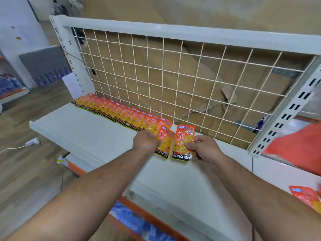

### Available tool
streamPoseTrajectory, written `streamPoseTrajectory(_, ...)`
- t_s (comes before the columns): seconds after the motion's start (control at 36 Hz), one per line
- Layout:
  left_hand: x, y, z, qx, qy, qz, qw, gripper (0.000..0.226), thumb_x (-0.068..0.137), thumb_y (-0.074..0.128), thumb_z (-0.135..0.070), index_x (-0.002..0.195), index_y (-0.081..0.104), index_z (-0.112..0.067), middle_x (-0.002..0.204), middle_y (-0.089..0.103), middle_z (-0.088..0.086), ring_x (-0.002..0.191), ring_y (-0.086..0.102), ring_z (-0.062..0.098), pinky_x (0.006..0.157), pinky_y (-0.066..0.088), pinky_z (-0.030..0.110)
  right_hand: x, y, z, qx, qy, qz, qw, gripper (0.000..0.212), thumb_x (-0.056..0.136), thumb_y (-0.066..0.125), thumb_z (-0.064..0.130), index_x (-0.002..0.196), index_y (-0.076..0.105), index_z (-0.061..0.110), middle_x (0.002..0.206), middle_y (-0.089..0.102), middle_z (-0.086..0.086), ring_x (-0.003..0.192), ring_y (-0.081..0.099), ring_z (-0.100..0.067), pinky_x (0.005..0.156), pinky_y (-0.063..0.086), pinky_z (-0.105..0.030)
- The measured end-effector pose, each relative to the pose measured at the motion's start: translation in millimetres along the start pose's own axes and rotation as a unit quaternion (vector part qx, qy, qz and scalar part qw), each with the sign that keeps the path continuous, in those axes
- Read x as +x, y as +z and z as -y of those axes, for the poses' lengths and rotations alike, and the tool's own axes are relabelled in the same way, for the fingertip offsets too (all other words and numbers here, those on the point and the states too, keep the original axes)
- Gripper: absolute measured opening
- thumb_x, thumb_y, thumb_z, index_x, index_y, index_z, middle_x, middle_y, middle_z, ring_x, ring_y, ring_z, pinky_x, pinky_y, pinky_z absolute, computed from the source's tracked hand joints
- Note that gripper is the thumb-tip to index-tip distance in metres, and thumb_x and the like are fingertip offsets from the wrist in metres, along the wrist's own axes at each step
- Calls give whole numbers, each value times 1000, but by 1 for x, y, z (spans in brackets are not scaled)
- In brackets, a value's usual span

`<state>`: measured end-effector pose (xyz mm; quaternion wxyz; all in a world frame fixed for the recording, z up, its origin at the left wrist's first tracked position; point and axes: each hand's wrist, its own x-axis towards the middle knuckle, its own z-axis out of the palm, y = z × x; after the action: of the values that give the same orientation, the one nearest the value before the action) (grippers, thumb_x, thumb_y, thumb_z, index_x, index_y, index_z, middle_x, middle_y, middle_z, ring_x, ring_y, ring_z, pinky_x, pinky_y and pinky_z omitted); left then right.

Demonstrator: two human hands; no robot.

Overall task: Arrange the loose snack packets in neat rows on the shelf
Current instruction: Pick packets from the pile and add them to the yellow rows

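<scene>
You're building one overlapping row of packets (121, 113) along the back of the shelf (90, 133), against the wire grid (173, 75), and it's reaching roughly halfway across. Your left hand (145, 141) is curling its fingers onto the end packet (164, 146), while your right hand (205, 148) is pinching the next packet (184, 141) between thumb and fingers just beside it. More loose packets (307, 197) are lying at lower right, so plenty is remaining
</scene>
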<state>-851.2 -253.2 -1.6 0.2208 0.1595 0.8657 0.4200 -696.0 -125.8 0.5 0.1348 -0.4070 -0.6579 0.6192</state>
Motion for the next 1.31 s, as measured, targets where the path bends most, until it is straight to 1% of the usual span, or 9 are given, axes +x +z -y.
streamPoseTrajectory(0.08, 17, 7, -6, 33, 16, 15, 999, 25, 81, 75, -17, 101, 69, -4, 102, 70, 10, 100, 66, 27, 87, 53, 32, 10, -2, 0, 9, 7, -20, 1000, 11, 85, 74, 8, 87, 64, 9, 55, 63, -1, 43, 44, -13, 42, 34, -20)
streamPoseTrajectory(0.25, 49, 16, -18, 104, 55, 26, 993, 19, 79, 74, -20, 94, 65, -13, 90, 61, -1, 93, 62, 22, 71, 41, 22, 27, -4, -2, -14, 29, -57, 998, 18, 85, 74, 8, 78, 59, 12, 58, 59, -7, 38, 44, -13, 35, 30, -16)
streamPoseTrajectory(0.42, 74, 18, -21, 177, 105, 44, 978, 16, 79, 65, -19, 67, 55, -13, 69, 58, 0, 71, 58, 23, 59, 41, 27, 40, 2, -2, -1, 47, -89, 995, 18, 83, 77, 9, 78, 60, 12, 62, 63, -4, 47, 46, -15, 39, 33, -18)
streamPoseTrajectory(0.53, 86, 15, -21, 251, 152, 49, 955, 20, 82, 64, -30, 77, 61, -11, 81, 64, 6, 80, 63, 28, 63, 44, 28, 43, 11, 0, 37, 51, -117, 991, 14, 81, 77, 6, 83, 64, 2, 69, 66, -10, 53, 47, -19, 50, 35, -25)
streamPoseTrajectory(0.64, 97, 15, -18, 279, 194, 55, 939, 27, 84, 65, -34, 70, 56, -13, 86, 68, 9, 87, 66, 29, 62, 44, 28, 41, 22, 0, 51, 54, -132, 988, 21, 79, 78, 8, 96, 69, -1, 74, 69, -11, 57, 50, -20, 58, 38, -31)
streamPoseTrajectory(0.78, 104, 15, -18, 306, 223, 72, 923, 28, 87, 64, -37, 81, 66, -10, 88, 68, 9, 90, 66, 28, 67, 49, 31, 40, 29, 0, 65, 44, -147, 986, 12, 82, 74, 1, 84, 64, 6, 60, 65, 2, 42, 50, -7, 49, 40, -23)
streamPoseTrajectory(1.0, 109, 14, -19, 303, 239, 92, 918, 17, 83, 60, -27, 75, 57, -12, 88, 69, 11, 85, 66, 28, 61, 47, 29, 31, 35, 0, 64, 62, -184, 979, 19, 83, 74, -1, 79, 59, 9, 59, 63, 2, 38, 49, -3, 44, 40, -19)
streamPoseTrajectory(1.17, 109, 10, -13, 291, 274, 69, 914, 39, 89, 59, -38, 113, 55, -8, 106, 66, 8, 99, 64, 31, 68, 46, 32, 35, 39, 1, 46, 81, -182, 979, 16, 83, 75, 2, 85, 59, 6, 53, 60, 1, 41, 46, -9, 42, 38, -20)
streamPoseTrajectory(1.31, 107, 1, -11, 273, 316, 38, 908, 45, 90, 59, -40, 123, 53, -11, 124, 55, 8, 107, 60, 29, 78, 49, 37, 48, 47, 9, 31, 93, -163, 982, 14, 85, 73, 4, 80, 60, 8, 46, 54, 0, 39, 43, -11, 38, 32, -19)
